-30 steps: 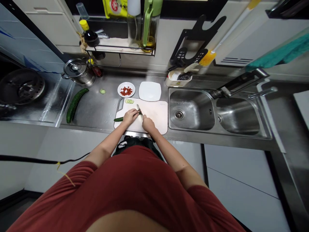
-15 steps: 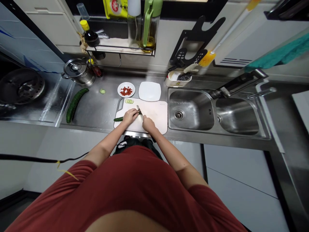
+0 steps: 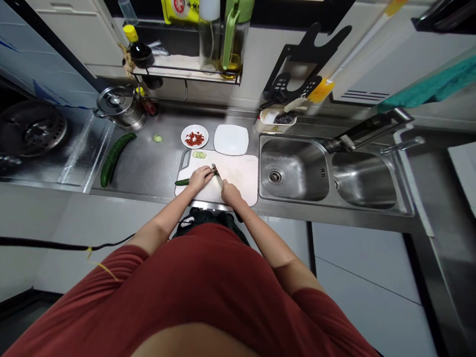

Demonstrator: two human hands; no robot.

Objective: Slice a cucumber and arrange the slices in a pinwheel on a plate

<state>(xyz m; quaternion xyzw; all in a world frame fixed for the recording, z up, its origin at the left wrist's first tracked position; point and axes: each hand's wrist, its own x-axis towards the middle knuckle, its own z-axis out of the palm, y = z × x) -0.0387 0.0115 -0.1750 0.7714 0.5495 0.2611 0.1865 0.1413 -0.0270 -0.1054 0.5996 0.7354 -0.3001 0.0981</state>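
Note:
On the white cutting board (image 3: 241, 173), my left hand (image 3: 201, 178) grips a cucumber (image 3: 182, 182), whose dark end sticks out to the left under the palm. My right hand (image 3: 231, 193) is closed round the handle of a knife (image 3: 217, 175). The blade points up and left, at the cucumber's right end by my left fingertips. A few thin cucumber slices (image 3: 199, 154) overlap near the board's top left. Behind the board stand a round plate (image 3: 184, 141) of chopped red pieces and a bare white square plate (image 3: 231, 140).
A whole cucumber (image 3: 113, 161) and a small cucumber piece (image 3: 158, 139) lie left on the steel counter. A lidded pot (image 3: 124, 116) stands behind them, with a burner (image 3: 33, 129) further left. The double sink (image 3: 293, 171) is at the right. Bottles stand on a rack above.
The blade has shifted slightly, showing more of its flat side, and my right hand has moved a little to the right. My left hand still holds the cucumber. The view has shifted slightly.

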